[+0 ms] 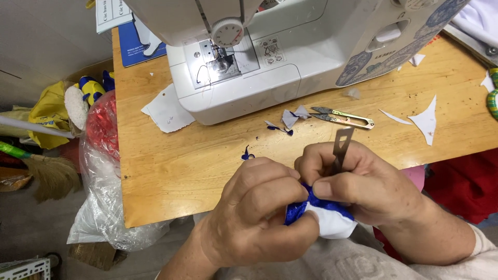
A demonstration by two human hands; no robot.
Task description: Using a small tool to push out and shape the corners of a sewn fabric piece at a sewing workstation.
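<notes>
Blue-and-white fabric piece [324, 215] pinched in left hand [259, 207], right hand [363, 184] gripping metal tweezers [341, 148]; thread snips [345, 118], sewing machine [290, 52] beyond.

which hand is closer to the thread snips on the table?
Right. The right hand sits just below the snips, holding tweezers; the left hand is farther down-left, gripping the blue-white fabric.

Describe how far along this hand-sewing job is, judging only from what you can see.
Done: cut fabric scraps lie beside the thread snips. In hand: left hand pinches a small blue-and-white fabric piece; right hand works a flat metal tool into it. Left: the piece looks unfinished.
</notes>
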